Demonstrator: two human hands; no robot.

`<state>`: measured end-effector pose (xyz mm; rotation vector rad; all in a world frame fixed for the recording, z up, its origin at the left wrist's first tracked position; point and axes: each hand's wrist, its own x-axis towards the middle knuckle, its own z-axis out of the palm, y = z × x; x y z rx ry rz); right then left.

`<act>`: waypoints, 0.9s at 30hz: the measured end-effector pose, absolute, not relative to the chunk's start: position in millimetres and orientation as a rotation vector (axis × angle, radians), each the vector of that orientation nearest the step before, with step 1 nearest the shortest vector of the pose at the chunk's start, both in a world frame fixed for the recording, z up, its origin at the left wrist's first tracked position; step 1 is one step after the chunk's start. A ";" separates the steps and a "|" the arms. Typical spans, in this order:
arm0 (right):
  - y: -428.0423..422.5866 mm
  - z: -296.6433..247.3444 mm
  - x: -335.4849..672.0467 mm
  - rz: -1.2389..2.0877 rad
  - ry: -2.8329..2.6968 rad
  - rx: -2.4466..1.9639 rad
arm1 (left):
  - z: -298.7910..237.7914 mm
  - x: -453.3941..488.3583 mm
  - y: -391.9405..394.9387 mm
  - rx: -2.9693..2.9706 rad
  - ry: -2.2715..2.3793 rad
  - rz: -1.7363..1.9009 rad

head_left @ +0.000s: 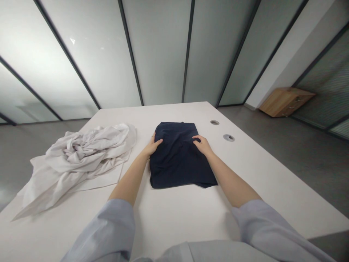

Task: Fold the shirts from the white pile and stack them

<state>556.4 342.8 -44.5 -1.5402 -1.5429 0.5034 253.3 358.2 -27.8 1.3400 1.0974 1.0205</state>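
A folded navy-blue cloth [180, 160], perhaps a garment, lies flat on the white table in front of me. Its surface shows soft creases, and one lower corner sticks out at the right. My left hand [153, 146] grips the cloth's left edge, thumb on top and the other fingers along the side, partly hidden. At the right edge, my right hand [203, 145] touches the cloth with bent fingers; its thumb and forefinger are apart, with no fold of cloth visible between them.
A crumpled heap of white cloth [89, 153] lies on the table's left side, hanging over its edge. Two round cable grommets [229, 138] are set into the white table [261, 182] at the right. Beyond stand frosted glass panels [160, 54] and a wooden cabinet [283, 102].
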 end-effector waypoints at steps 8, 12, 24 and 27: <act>349.6 -46.3 561.7 0.600 -1.421 -1.468 | -32.8 249.2 369.0 1.137 1.093 1.113; 351.8 -46.9 566.9 0.711 -1.329 -1.410 | -32.8 245.7 369.4 1.104 1.116 1.197; 348.2 -44.0 563.2 0.883 -1.230 -1.342 | -34.5 237.3 375.8 1.298 1.435 1.217; 347.3 -42.7 561.6 0.869 -1.228 -1.333 | -31.4 236.7 373.5 1.304 1.405 1.227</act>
